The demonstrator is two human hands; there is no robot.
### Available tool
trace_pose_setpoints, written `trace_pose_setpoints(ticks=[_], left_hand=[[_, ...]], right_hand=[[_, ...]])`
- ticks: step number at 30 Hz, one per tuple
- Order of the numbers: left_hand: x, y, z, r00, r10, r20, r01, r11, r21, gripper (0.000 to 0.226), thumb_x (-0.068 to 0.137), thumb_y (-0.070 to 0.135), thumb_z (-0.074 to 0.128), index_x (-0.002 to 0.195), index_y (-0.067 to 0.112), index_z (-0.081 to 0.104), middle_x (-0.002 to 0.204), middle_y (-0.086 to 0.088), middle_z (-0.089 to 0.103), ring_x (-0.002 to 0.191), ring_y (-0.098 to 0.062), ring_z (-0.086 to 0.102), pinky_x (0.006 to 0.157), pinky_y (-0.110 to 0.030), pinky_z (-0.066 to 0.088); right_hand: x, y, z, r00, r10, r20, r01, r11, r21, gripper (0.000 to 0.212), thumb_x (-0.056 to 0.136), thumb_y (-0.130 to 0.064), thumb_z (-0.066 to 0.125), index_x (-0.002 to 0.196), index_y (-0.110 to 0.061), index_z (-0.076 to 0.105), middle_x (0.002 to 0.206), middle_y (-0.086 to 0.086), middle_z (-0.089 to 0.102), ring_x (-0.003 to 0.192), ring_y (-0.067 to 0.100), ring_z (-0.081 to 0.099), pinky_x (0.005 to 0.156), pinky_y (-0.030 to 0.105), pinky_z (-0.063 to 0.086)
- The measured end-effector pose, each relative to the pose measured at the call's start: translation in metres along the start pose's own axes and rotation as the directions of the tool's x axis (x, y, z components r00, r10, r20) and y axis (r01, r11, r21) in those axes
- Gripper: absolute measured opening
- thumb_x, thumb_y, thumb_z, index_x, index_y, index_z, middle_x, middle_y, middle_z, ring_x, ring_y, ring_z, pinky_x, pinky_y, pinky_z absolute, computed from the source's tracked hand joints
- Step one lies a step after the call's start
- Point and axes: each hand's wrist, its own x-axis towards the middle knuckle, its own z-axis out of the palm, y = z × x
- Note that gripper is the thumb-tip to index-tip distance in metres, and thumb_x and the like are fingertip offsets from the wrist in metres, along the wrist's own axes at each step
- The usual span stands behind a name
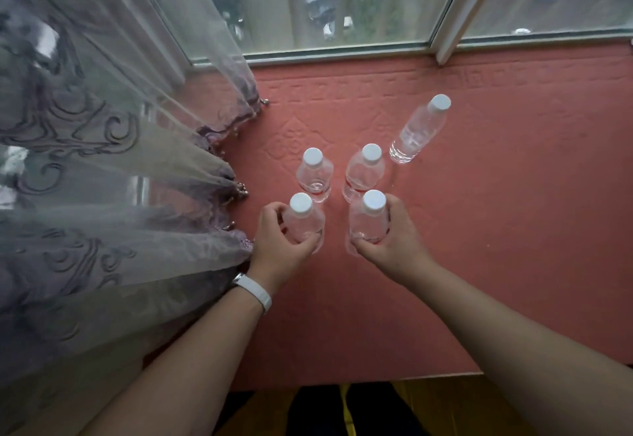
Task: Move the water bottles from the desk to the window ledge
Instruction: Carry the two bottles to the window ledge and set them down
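- The left hand (279, 240) is curled round the near-left bottle (303, 218) and the right hand (394, 237) round the near-right bottle (370, 218), both upright at the pink-covered window ledge (513, 196).
- They sit just near of three more bottles (364, 170), probably to keep one tidy cluster clear of the curtain (102, 161) on the left.

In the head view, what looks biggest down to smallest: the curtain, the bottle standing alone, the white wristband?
1. curtain
2. lone bottle
3. white wristband, smaller-looking even though nearer the camera

Head-worn view, steeply down, seemingly close over ledge (507, 237)
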Motion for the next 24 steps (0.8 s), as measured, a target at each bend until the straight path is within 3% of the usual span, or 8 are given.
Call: trace_pose_setpoints(ticks=[4, 8, 14, 22, 24], left_hand=[[0.006, -0.008, 0.012, 0.996, 0.060, -0.061, -0.057, 0.998, 0.040, 0.067, 0.066, 0.024, 0.088, 0.111, 0.026, 0.039, 0.112, 0.001, 0.047, 0.097, -0.013, 0.057, 0.090, -0.032, 0.052], [0.005, -0.019, 0.020, 0.994, 0.088, -0.060, -0.083, 0.993, 0.079, 0.068, 0.065, 0.036, 0.083, 0.113, 0.028, 0.036, 0.115, -0.001, 0.045, 0.105, -0.021, 0.055, 0.093, -0.043, 0.052], [0.001, -0.032, 0.021, 0.997, 0.066, -0.048, -0.062, 0.996, 0.067, 0.073, 0.061, 0.045, 0.081, 0.114, 0.034, 0.034, 0.117, -0.001, 0.045, 0.107, -0.022, 0.056, 0.092, -0.046, 0.053], [-0.001, -0.023, 0.011, 0.998, 0.001, 0.064, -0.011, 0.988, 0.154, 0.086, 0.058, 0.042, 0.086, 0.127, 0.020, 0.041, 0.124, -0.002, 0.047, 0.114, -0.020, 0.052, 0.100, -0.046, 0.048], [-0.005, -0.015, 0.005, 0.996, -0.007, 0.089, -0.008, 0.987, 0.161, 0.091, 0.057, 0.044, 0.087, 0.132, 0.020, 0.040, 0.128, -0.002, 0.045, 0.118, -0.019, 0.050, 0.103, -0.044, 0.046]], right_hand=[[0.009, 0.013, 0.015, 0.999, -0.028, -0.027, 0.028, 1.000, -0.006, 0.078, 0.070, -0.029, 0.081, 0.133, -0.033, 0.036, 0.132, -0.002, 0.052, 0.120, 0.017, 0.052, 0.101, 0.038, 0.045], [0.012, 0.025, 0.026, 0.996, -0.048, -0.071, 0.046, 0.999, -0.022, 0.080, 0.071, -0.021, 0.083, 0.137, -0.015, 0.038, 0.133, 0.007, 0.051, 0.121, 0.024, 0.051, 0.101, 0.036, 0.043], [0.009, 0.031, 0.037, 0.996, -0.054, -0.071, 0.052, 0.998, -0.024, 0.084, 0.070, -0.019, 0.084, 0.140, -0.012, 0.038, 0.136, 0.009, 0.050, 0.123, 0.022, 0.050, 0.094, 0.018, 0.033], [0.002, 0.030, 0.027, 1.000, -0.005, -0.021, 0.004, 0.999, -0.041, 0.093, 0.070, -0.026, 0.086, 0.146, -0.018, 0.033, 0.144, 0.004, 0.045, 0.132, 0.018, 0.045, 0.103, 0.021, 0.031], [-0.004, 0.027, 0.021, 1.000, 0.001, -0.001, -0.001, 0.999, -0.038, 0.095, 0.069, -0.029, 0.087, 0.147, -0.022, 0.032, 0.145, 0.001, 0.044, 0.133, 0.016, 0.044, 0.109, 0.028, 0.035]])
